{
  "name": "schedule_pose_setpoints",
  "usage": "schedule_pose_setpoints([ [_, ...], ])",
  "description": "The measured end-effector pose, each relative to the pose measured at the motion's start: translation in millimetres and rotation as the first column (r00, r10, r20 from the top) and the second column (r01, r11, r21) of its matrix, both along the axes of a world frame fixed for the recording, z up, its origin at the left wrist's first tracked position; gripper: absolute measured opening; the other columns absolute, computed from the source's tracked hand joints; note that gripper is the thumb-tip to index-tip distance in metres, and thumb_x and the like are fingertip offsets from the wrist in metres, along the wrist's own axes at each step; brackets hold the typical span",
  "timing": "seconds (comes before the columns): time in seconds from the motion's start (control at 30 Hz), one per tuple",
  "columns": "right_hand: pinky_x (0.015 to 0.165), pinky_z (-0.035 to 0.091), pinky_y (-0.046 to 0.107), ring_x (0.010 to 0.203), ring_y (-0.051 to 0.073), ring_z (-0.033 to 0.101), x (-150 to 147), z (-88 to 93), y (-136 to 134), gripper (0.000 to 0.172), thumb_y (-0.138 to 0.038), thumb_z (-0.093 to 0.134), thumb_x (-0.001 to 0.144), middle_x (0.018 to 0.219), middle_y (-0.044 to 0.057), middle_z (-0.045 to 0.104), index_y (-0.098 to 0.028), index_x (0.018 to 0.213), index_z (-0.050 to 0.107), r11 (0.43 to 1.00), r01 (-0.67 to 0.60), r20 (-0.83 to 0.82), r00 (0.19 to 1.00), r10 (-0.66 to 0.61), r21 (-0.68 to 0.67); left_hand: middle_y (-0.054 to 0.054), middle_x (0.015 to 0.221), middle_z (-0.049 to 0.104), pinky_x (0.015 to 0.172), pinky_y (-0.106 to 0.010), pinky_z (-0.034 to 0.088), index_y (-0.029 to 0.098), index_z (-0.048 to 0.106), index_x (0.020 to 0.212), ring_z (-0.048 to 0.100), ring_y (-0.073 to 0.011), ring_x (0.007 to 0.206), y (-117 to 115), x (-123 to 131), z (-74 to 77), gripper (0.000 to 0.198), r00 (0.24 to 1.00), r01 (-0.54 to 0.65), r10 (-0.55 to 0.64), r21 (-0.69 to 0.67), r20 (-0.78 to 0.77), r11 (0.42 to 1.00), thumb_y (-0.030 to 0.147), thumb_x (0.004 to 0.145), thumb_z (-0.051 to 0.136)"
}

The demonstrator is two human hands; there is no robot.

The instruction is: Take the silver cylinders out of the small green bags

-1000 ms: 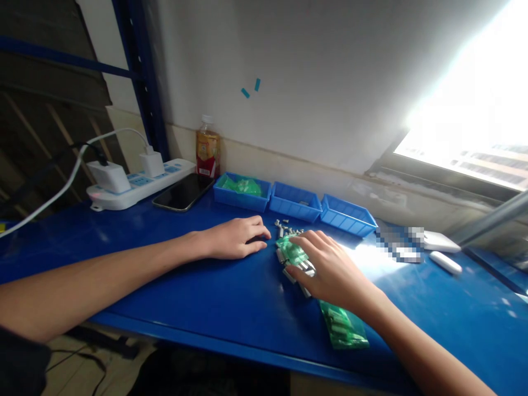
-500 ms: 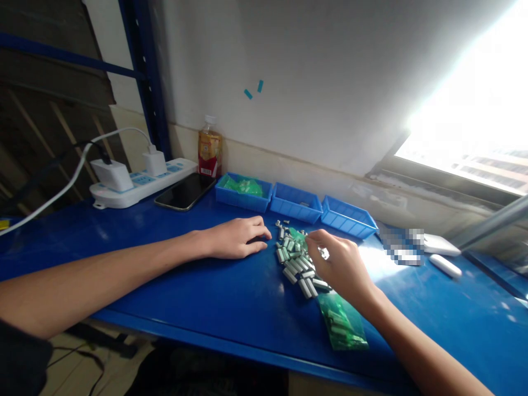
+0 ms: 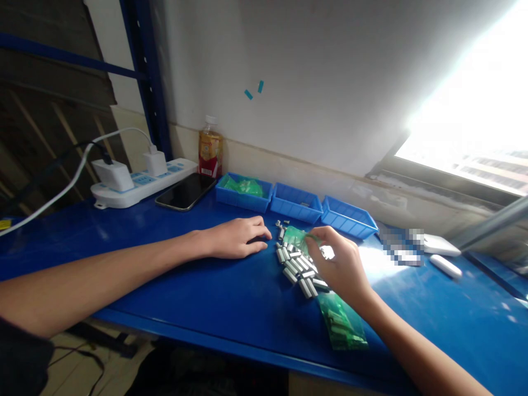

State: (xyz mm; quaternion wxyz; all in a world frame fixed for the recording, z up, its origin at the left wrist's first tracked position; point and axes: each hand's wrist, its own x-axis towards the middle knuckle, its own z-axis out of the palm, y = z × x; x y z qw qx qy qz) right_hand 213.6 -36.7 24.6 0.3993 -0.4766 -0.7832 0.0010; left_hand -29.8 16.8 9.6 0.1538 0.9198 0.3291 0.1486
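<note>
My right hand [image 3: 336, 256] pinches the edge of a small green plastic bag [image 3: 295, 236] between thumb and fingers, above a pile of short metal pieces [image 3: 292, 268] that look like spacers. To the left of the pile, my left hand [image 3: 237, 237] rests on the blue table with its fingers apart and nothing in it. Nearer the table's front edge lies a second green bag [image 3: 343, 324], with several metal pieces showing through it. My right hand hides part of the pile.
Three blue bins stand along the wall: a left bin [image 3: 243, 203] with green bags, a middle bin [image 3: 295, 209] and a right bin [image 3: 348, 223]. Farther left are a bottle [image 3: 210, 148], a phone [image 3: 187, 192] and a power strip [image 3: 140, 184]. White objects [image 3: 445, 265] lie at right.
The green bag in my right hand has been raised and spread out over the pile, so more of it shows. My left hand has stayed in place.
</note>
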Motion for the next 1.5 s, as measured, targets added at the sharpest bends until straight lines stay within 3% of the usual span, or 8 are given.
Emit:
schedule_pose_setpoints([
  [0.2, 0.042, 0.031, 0.02, 0.046, 0.009, 0.043, -10, 1.0, -5, 0.022, -0.04, 0.053, 0.085, 0.053, -0.005, 0.048, -0.018, 0.083, 0.054, 0.934, -0.121, -0.279, 0.96, 0.024, -0.335, -0.005, 0.112, 0.055, 0.084, -0.024, 0.044, 0.022, 0.059, 0.117, 0.058, -0.0177, 0.095, 0, 0, 0.2, 0.031, 1.0, -0.007, 0.007, -0.009, -0.008, 1.0, 0.035, 0.092, 0.046],
  [0.33, 0.041, 0.023, 0.02, 0.045, 0.008, 0.031, -14, 2.0, -8, 0.028, -0.045, 0.053, 0.084, 0.049, -0.008, 0.036, -0.017, 0.083, 0.054, 0.896, -0.167, -0.335, 0.942, 0.022, -0.412, -0.005, 0.111, 0.055, 0.084, -0.025, 0.043, 0.021, 0.06, 0.117, 0.058, -0.0181, 0.095, -1, 0, -0.2, 0.031, 1.0, -0.008, 0.008, -0.009, -0.004, 1.0, 0.036, 0.092, 0.046],
  [0.57, 0.042, 0.022, 0.021, 0.045, 0.008, 0.029, -13, -0.8, -5, 0.031, -0.047, 0.053, 0.083, 0.049, -0.009, 0.033, -0.017, 0.084, 0.055, 0.89, -0.17, -0.324, 0.946, 0.026, -0.424, -0.006, 0.107, 0.057, 0.079, -0.025, 0.043, 0.021, 0.062, 0.114, 0.058, -0.017, 0.088, -2, 1, 1.0, 0.033, 0.997, 0.006, -0.001, -0.07, 0.075, 0.998, 0.038, 0.09, 0.047],
  [0.7, 0.043, 0.023, 0.021, 0.046, 0.008, 0.031, -13, -2.3, -5, 0.03, -0.047, 0.052, 0.084, 0.049, -0.009, 0.033, -0.017, 0.085, 0.054, 0.88, -0.179, -0.323, 0.946, 0.031, -0.441, -0.002, 0.084, 0.059, 0.068, -0.024, 0.043, 0.017, 0.048, 0.132, 0.053, -0.013, 0.071, -13, 9, 4.3, 0.044, 0.961, 0.073, 0.028, -0.352, 0.275, 0.933, 0.037, 0.093, 0.04],
  [0.8, 0.042, 0.023, 0.021, 0.045, 0.008, 0.031, -13, -1.5, -6, 0.029, -0.046, 0.053, 0.083, 0.049, -0.009, 0.033, -0.017, 0.085, 0.055, 0.887, -0.173, -0.328, 0.944, 0.025, -0.429, 0.001, 0.075, 0.054, 0.066, -0.024, 0.041, 0.015, 0.039, 0.139, 0.048, -0.0119, 0.066, -22, 15, 5.1, 0.051, 0.924, 0.137, 0.048, -0.448, 0.378, 0.883, 0.036, 0.092, 0.042],
  [1.0, 0.042, 0.025, 0.02, 0.045, 0.008, 0.034, -13, -3.1, -8, 0.026, -0.043, 0.054, 0.084, 0.05, -0.008, 0.036, -0.017, 0.087, 0.055, 0.899, -0.169, -0.323, 0.946, 0.033, -0.403, 0.002, 0.068, 0.047, 0.058, -0.023, 0.035, 0.015, 0.044, 0.133, 0.042, -0.0115, 0.061, -28, 17, 4.1, 0.049, 0.937, 0.14, 0.034, -0.464, 0.348, 0.875, 0.04, 0.091, 0.044],
  [1.3, 0.043, 0.026, 0.02, 0.045, 0.008, 0.035, -11, -5.2, -9, 0.021, -0.039, 0.052, 0.087, 0.05, -0.008, 0.039, -0.018, 0.088, 0.056, 0.924, -0.15, -0.278, 0.959, 0.05, -0.35, 0.004, 0.066, 0.043, 0.051, -0.022, 0.031, 0.015, 0.054, 0.104, 0.039, -0.0095, 0.055, -31, 17, 8.9, 0.028, 0.963, 0.134, -0.018, -0.418, 0.27, 0.899, 0.038, 0.091, 0.046],
  [1.5, 0.043, 0.027, 0.02, 0.045, 0.008, 0.037, -12, -3.8, -10, 0.019, -0.037, 0.052, 0.086, 0.05, -0.007, 0.043, -0.018, 0.088, 0.056, 0.926, -0.155, -0.283, 0.957, 0.055, -0.344, 0.005, 0.064, 0.045, 0.05, -0.021, 0.03, 0.016, 0.055, 0.105, 0.039, -0.0084, 0.053, -32, 17, 7.7, 0.028, 0.967, 0.14, -0.042, -0.389, 0.251, 0.911, 0.038, 0.09, 0.048],
])
